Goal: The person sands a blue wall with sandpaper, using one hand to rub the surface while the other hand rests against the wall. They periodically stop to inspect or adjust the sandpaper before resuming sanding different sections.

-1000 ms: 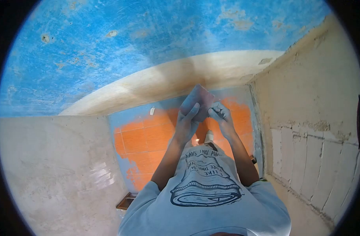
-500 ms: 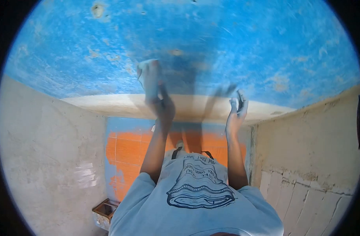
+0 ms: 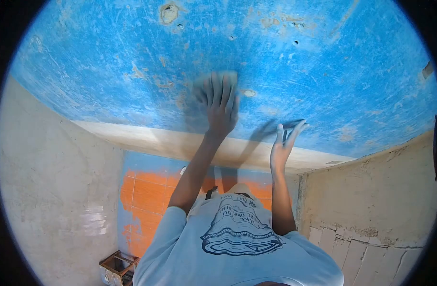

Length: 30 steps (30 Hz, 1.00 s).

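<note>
Sheet (image 3: 232, 76) lies under the outstretched left hand (image 3: 221, 108) against the blue wall (image 3: 299, 71), right hand (image 3: 281, 147) open.

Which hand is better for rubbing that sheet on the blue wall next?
Probably the left hand: its fingers stretch over the pale sheet, against the blue wall. The right hand shows nothing in its grasp and is off to the side, apart from the sheet.
</note>
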Motion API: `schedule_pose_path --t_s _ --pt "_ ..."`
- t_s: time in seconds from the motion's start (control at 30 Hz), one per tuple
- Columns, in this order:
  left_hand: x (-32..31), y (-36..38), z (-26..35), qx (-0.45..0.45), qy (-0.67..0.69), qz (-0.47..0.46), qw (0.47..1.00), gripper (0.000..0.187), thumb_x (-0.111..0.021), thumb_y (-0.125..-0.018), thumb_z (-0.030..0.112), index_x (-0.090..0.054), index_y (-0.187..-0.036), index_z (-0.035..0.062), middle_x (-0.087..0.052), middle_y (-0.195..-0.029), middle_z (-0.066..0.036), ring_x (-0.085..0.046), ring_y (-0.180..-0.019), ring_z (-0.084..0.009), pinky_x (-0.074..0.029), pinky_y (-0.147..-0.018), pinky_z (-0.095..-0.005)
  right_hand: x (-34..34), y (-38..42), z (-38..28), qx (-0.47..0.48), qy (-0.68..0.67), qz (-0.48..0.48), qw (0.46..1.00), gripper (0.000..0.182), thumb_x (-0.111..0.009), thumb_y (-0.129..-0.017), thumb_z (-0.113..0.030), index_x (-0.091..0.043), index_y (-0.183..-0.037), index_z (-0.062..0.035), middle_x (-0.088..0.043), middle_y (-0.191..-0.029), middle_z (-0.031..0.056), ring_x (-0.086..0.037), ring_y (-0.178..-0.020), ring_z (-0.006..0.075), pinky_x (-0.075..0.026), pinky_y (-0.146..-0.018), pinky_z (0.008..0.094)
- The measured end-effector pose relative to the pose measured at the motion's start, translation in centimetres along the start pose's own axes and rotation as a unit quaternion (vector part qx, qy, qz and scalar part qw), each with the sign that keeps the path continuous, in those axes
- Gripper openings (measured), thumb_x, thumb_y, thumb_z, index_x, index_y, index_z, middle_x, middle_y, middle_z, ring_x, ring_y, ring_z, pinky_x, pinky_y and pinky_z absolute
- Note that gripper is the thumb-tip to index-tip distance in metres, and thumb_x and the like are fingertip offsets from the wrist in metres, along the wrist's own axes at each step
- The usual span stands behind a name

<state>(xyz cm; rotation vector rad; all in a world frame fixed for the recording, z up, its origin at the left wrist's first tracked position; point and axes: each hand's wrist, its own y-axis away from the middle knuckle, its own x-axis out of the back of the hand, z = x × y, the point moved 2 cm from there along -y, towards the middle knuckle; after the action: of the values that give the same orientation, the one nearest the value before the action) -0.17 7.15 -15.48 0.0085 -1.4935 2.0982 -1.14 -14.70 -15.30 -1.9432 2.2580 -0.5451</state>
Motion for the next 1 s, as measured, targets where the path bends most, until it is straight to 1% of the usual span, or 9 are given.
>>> schedule_pose_path --t_s 0.13,0.23,0.33,0.43,0.53,0.67,0.83,0.93,1.0 --pt "0.3 -4.3 5.9 -0.025 0.018 -0.023 0.999 0.057 -0.057 -0.099 0.029 -0.048 -0.154 0.0190 -0.040 -0.160 -0.015 -0.029 -0.148 -0.0492 -0.010 -0.117 -0.0731 -1.3 -0.3 -0.1 0.003 0.043 0.004 0.999 0.089 -0.057 -0.106 -0.026 0.007 -0.162 -0.0027 0.020 -0.168 0.0218 0.016 -0.156 0.0323 0.003 -0.125 0.0457" --pt "-1.8 1.3 5.6 -0.035 0.066 -0.198 0.977 0.054 -0.056 -0.101 0.026 -0.048 -0.154 0.0218 -0.043 -0.158 -0.014 -0.032 -0.146 -0.0482 -0.014 -0.116 -0.0725 -1.7 -0.4 0.9 0.028 0.049 0.003 0.998 0.090 -0.058 -0.105 -0.026 0.007 -0.162 -0.0032 0.020 -0.168 0.0204 0.016 -0.156 0.0322 0.003 -0.126 0.0452" --pt "-4.5 10.6 -0.4 0.010 -0.087 -0.157 0.984 0.052 -0.055 -0.101 0.026 -0.050 -0.153 0.0212 -0.045 -0.157 -0.013 -0.034 -0.143 -0.0503 -0.017 -0.115 -0.0725 -0.6 0.1 1.2 0.042 0.035 -0.016 0.998 0.090 -0.058 -0.105 -0.025 0.007 -0.163 -0.0057 0.020 -0.169 0.0172 0.012 -0.157 0.0326 -0.001 -0.126 0.0449" --pt "-2.3 7.8 0.0 0.094 -0.101 -0.040 0.990 0.052 -0.056 -0.101 0.026 -0.050 -0.152 0.0217 -0.042 -0.159 -0.014 -0.032 -0.144 -0.0532 -0.016 -0.115 -0.0727 0.8 0.5 0.7 0.024 0.014 -0.026 0.999 0.086 -0.057 -0.105 -0.020 0.003 -0.164 -0.0074 0.014 -0.171 0.0152 0.005 -0.158 0.0321 -0.005 -0.126 0.0435" --pt "-0.2 0.0 3.6 0.052 -0.048 0.004 0.997 0.051 -0.046 -0.105 0.028 -0.048 -0.153 0.0109 -0.019 -0.163 -0.033 -0.015 -0.148 -0.0606 -0.006 -0.117 -0.0725 2.5 0.3 0.9 0.029 -0.005 0.007 1.000 0.079 -0.055 -0.104 -0.013 -0.004 -0.165 -0.0067 0.006 -0.172 0.0162 0.000 -0.158 0.0310 -0.007 -0.127 0.0420" --pt "-1.3 -4.0 7.4 0.000 -0.058 0.002 0.998 0.051 -0.053 -0.102 0.026 -0.050 -0.153 0.0207 -0.032 -0.163 -0.023 -0.022 -0.148 -0.0564 -0.010 -0.117 -0.0724 4.7 -1.3 -0.2 0.048 -0.044 0.078 0.995 0.073 -0.053 -0.104 -0.007 -0.011 -0.164 -0.0044 -0.003 -0.172 0.0174 -0.003 -0.158 0.0294 -0.010 -0.127 0.0420" --pt "-6.7 9.9 2.1 -0.006 -0.151 -0.053 0.987 0.050 -0.043 -0.107 0.026 -0.043 -0.156 0.0158 -0.024 -0.165 -0.028 -0.013 -0.151 -0.0555 -0.005 -0.119 -0.0693 8.4 -3.9 0.1 0.082 -0.032 0.075 0.993 0.071 -0.052 -0.106 -0.012 -0.012 -0.164 -0.0066 -0.003 -0.172 0.0165 -0.004 -0.158 0.0297 -0.013 -0.126 0.0453" --pt "-6.1 9.1 3.9 0.190 -0.044 0.055 0.979 0.058 -0.036 -0.110 0.033 -0.032 -0.159 0.0036 -0.009 -0.167 -0.032 -0.002 -0.153 -0.0534 -0.001 -0.121 -0.0649 10.7 -4.9 0.5 0.086 -0.020 0.051 0.995 0.070 -0.052 -0.106 -0.015 -0.014 -0.165 -0.0085 -0.004 -0.172 0.0161 -0.005 -0.158 0.0301 -0.015 -0.126 0.0468" --pt "-5.5 5.0 5.7 0.198 -0.016 0.090 0.976 0.059 -0.034 -0.110 0.033 -0.029 -0.159 0.0003 -0.007 -0.167 -0.032 -0.001 -0.154 -0.0519 -0.003 -0.122 -0.0632 12.2 -4.9 0.9 0.075 -0.018 0.029 0.997 0.069 -0.052 -0.107 -0.016 -0.015 -0.165 -0.0097 -0.003 -0.172 0.0160 -0.005 -0.158 0.0306 -0.015 -0.125 0.0473"
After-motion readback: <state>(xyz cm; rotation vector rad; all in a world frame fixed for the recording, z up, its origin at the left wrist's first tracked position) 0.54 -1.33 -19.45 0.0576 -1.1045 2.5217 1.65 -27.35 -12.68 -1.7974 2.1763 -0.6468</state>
